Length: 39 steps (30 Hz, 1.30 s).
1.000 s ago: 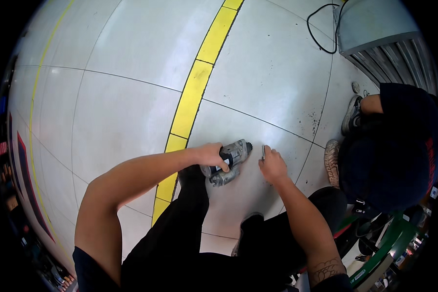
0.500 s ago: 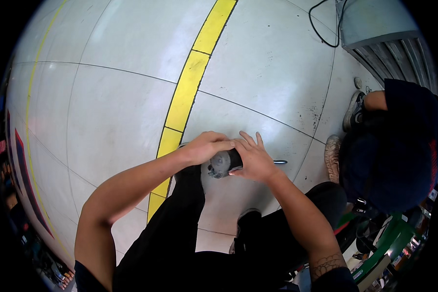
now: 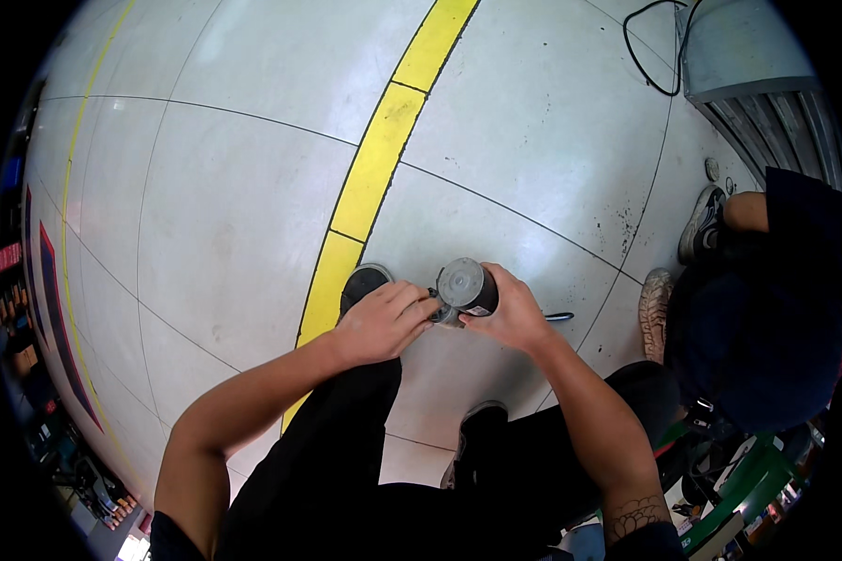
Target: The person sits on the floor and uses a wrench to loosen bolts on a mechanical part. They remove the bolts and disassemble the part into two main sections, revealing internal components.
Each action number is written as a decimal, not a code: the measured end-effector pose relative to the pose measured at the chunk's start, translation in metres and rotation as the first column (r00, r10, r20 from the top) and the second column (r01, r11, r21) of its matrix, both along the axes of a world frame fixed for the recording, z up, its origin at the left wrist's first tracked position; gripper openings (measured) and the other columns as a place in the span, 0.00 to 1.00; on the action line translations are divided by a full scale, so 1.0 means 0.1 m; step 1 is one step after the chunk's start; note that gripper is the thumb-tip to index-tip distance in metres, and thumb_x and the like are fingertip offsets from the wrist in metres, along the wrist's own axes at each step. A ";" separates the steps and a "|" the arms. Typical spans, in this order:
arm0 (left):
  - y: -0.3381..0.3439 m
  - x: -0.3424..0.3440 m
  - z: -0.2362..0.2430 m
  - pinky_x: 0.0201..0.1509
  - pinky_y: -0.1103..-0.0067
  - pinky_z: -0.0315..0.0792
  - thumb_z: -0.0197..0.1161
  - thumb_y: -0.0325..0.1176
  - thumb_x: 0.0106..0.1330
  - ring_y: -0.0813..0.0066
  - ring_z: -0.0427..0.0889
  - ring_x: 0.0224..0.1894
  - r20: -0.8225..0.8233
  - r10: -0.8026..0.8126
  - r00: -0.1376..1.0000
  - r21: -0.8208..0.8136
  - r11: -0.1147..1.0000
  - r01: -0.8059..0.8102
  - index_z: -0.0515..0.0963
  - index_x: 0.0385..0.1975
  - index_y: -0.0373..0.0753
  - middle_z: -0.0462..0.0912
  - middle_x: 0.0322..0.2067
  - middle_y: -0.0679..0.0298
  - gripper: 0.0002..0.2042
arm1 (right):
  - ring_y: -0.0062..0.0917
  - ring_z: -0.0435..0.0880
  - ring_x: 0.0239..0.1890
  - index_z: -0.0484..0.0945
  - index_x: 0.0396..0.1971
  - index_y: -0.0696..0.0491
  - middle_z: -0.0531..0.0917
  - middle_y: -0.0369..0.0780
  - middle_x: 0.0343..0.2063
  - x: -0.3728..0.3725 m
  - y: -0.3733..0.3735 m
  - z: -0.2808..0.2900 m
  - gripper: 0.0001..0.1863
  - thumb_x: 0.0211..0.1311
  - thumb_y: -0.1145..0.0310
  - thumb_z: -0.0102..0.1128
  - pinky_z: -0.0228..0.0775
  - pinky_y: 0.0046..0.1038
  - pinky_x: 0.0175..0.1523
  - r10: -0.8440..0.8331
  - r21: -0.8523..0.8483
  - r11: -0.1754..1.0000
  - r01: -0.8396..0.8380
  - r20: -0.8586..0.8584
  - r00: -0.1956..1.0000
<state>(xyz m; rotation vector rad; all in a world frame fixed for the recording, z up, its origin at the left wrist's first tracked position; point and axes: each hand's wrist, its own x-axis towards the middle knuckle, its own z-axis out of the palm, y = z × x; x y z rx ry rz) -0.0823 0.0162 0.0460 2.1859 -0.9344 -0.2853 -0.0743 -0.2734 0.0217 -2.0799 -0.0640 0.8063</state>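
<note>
the pale floor (image 3: 253,206) (yellow-striped) bears a slim tool (image 3: 559,317).

You have bright light; the floor (image 3: 253,215) shines softly, a shadow (image 3: 513,381) lies near you, and your view's edges curve.

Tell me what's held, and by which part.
The right hand holds the motor by its larger cylinder's side; whether the left hand grips is unclear.
</note>
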 end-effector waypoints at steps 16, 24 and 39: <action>-0.16 0.40 0.01 0.50 0.67 0.76 0.68 0.30 0.59 0.59 0.81 0.45 0.222 -0.270 0.937 0.159 0.958 0.238 0.81 0.46 0.39 0.78 0.39 0.61 0.15 | 0.51 0.84 0.65 0.73 0.69 0.59 0.84 0.53 0.62 -0.05 0.02 -0.07 0.47 0.51 0.60 0.89 0.78 0.44 0.70 0.110 -0.052 0.993 -0.105 0.125 0.986; -0.12 0.36 -0.18 0.47 0.67 0.73 0.69 0.31 0.58 0.60 0.78 0.41 0.336 -0.278 0.900 0.120 0.960 0.251 0.79 0.42 0.39 0.75 0.36 0.62 0.13 | 0.52 0.84 0.63 0.74 0.67 0.59 0.85 0.53 0.59 -0.05 0.07 -0.05 0.45 0.52 0.60 0.87 0.77 0.45 0.70 0.119 -0.051 0.992 -0.113 0.160 0.980; -0.11 -0.08 -0.10 0.51 0.60 0.71 0.65 0.29 0.71 0.51 0.81 0.39 -0.031 0.081 0.996 0.118 0.990 -0.077 0.74 0.40 0.37 0.79 0.34 0.53 0.06 | 0.51 0.85 0.60 0.73 0.68 0.58 0.86 0.52 0.57 -0.02 0.26 0.15 0.46 0.51 0.59 0.89 0.79 0.46 0.68 0.166 -0.156 0.977 -0.142 0.149 0.975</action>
